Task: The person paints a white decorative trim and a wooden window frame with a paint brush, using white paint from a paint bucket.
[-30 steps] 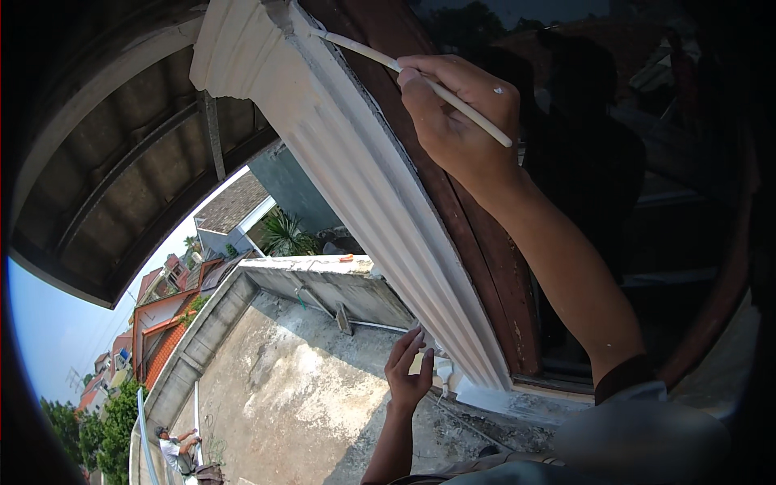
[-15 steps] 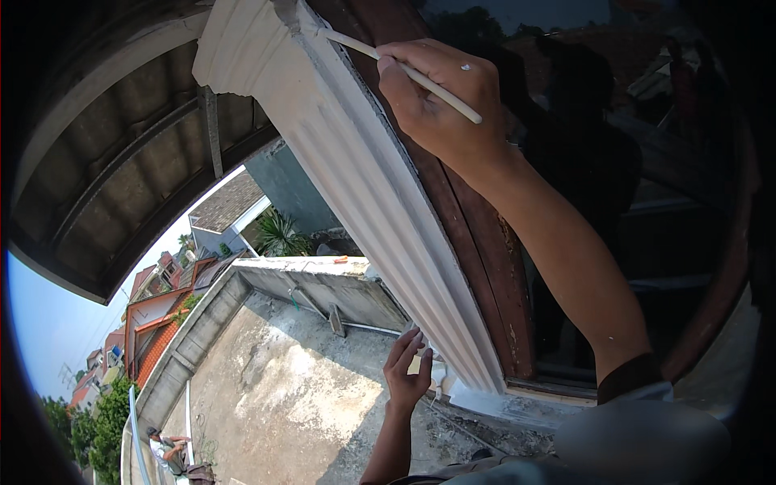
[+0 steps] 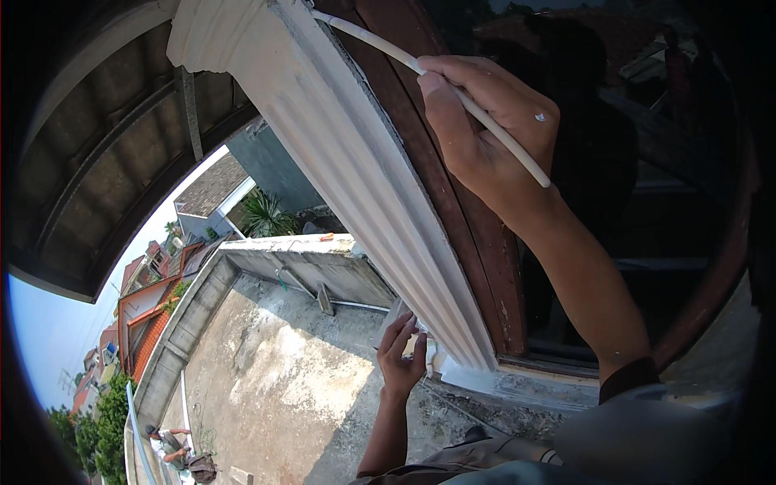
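My right hand is closed round a slim, pale-handled paintbrush. The brush slants up and left, and its far end meets the edge of the white fluted column near the top of the view. Brown wooden window framing runs beside the column, behind my right hand. Lower down, my left hand is beside the column's foot, its fingers curled upward. A whitish, partly see-through thing shows behind those fingers; I cannot make out what it is.
Dark reflective glass fills the right side. At left a curved roof overhang juts out. Below lies a concrete terrace with a low wall. Another person sits at the lower left beside a dark bag.
My right hand and the paintbrush have shifted right and down in the picture, and the view has shifted slightly too. My left hand stays by the column's foot; the whitish thing shows more.
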Motion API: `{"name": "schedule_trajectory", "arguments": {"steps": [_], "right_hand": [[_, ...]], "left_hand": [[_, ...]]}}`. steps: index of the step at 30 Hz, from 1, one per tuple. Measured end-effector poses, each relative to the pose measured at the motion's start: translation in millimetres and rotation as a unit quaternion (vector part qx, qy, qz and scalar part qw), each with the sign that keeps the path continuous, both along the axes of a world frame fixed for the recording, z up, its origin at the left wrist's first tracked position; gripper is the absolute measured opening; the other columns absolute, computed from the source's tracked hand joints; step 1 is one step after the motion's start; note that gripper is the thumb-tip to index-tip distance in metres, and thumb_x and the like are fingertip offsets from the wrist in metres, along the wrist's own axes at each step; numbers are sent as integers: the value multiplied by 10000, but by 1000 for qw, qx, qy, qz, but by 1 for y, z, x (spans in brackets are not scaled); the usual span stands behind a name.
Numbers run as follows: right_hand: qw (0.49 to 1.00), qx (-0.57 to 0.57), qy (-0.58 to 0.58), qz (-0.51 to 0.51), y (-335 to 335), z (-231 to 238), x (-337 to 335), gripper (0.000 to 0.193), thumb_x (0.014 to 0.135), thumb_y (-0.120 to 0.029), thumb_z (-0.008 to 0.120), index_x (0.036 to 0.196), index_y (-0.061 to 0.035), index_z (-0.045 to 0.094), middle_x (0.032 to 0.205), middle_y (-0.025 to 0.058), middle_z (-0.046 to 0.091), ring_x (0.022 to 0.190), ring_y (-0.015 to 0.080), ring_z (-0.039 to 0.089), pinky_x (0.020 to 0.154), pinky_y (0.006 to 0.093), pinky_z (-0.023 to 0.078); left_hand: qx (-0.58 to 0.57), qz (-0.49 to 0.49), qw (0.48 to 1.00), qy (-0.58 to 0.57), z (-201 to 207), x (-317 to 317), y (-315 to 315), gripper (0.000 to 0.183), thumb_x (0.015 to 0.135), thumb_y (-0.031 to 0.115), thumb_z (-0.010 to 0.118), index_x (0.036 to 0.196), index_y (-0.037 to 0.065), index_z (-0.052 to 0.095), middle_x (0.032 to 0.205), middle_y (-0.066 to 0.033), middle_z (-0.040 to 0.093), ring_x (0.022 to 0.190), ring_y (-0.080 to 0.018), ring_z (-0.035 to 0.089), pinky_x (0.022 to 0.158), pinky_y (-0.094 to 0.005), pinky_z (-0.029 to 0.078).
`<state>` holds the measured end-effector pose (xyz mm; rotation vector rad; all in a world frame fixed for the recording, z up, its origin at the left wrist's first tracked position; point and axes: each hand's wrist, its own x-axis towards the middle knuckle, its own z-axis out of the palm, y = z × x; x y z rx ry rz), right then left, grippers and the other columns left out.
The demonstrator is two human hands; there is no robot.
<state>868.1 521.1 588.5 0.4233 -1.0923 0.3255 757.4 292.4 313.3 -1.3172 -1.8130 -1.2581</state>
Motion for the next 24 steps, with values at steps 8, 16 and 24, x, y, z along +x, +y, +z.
{"name": "schedule_trajectory", "arguments": {"steps": [8, 16, 24], "right_hand": [[998, -19, -48, 23, -1, -47, 1, 125, 825, 22, 698, 934, 80, 719, 856, 205, 736, 712, 256, 749, 617, 300, 602], [998, -6, -56, 4, 3, -60, -3, 142, 814, 51, 696, 950, 89, 713, 885, 211, 738, 742, 245, 750, 637, 296, 605], [994, -19, -110, 2, -6, -98, 19, 180, 883, 50, 625, 1039, 82, 706, 952, 206, 737, 806, 229, 740, 669, 274, 595]], "left_hand": [[-16, 25, 1000, 4, -11, -7, -9, 379, 848, -58, 697, 1224, -19, 689, 1238, -205, 677, 915, -228, 710, 753, -318, 571], [-1, 12, 1000, -2, -5, -4, -3, 357, 855, -40, 712, 1210, -17, 691, 1244, -200, 680, 916, -224, 712, 744, -318, 569], [-3, 16, 1000, 2, -6, -3, -11, 354, 864, -43, 705, 1217, -21, 683, 1233, -221, 679, 912, -229, 712, 755, -322, 572]]}}
